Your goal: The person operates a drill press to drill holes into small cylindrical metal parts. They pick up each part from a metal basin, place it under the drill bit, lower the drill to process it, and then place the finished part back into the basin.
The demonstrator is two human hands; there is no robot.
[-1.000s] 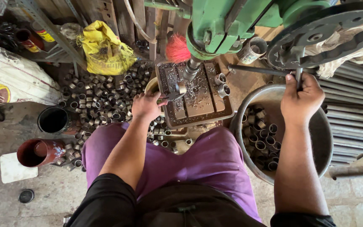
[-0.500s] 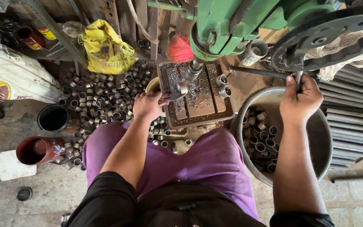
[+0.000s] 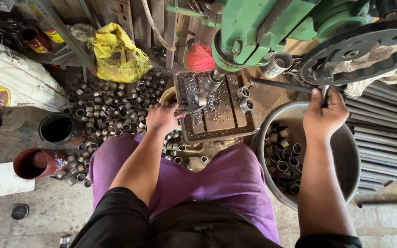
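The left hand (image 3: 162, 117) was closed on a small clamp (image 3: 193, 106) holding a metal ring at the left edge of the slotted drill table (image 3: 221, 120), under the spindle (image 3: 213, 81). The right hand (image 3: 323, 115) was gripped around the feed lever (image 3: 281, 85) above the rim of a steel basin (image 3: 345, 151). Loose rings (image 3: 111, 105) crowded the floor left of the table.

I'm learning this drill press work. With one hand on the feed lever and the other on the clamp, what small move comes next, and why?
Probably pull the lever down with the right hand: the left hand steadies the holder, and the spindle sits just above the ring.
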